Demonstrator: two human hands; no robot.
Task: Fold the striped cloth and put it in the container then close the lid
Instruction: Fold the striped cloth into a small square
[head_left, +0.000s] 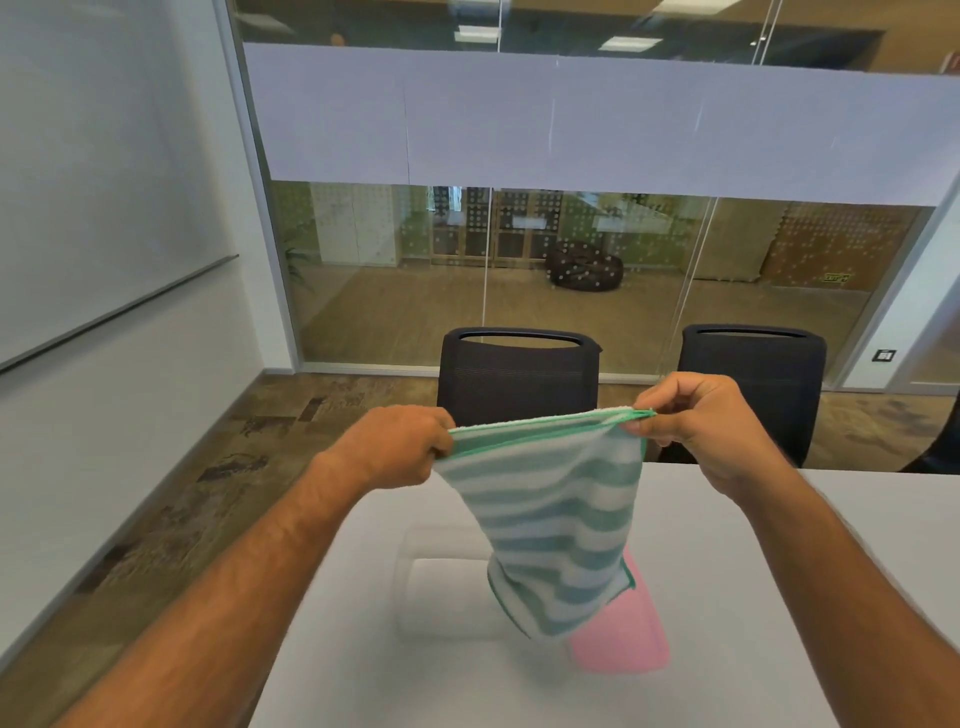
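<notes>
Striped cloth (550, 519) pinched at top corners by both hands, hanging; no readable writing.

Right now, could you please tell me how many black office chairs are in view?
2: one black mesh-backed office chair behind the table's far edge, centre; another to its right. Others may be hidden.

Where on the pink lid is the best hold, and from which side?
Judging by its pose, the pink lid is best taken at its near-right edge, from the right. It lies flat on the table, and the hanging striped cloth covers its far-left part.
</notes>
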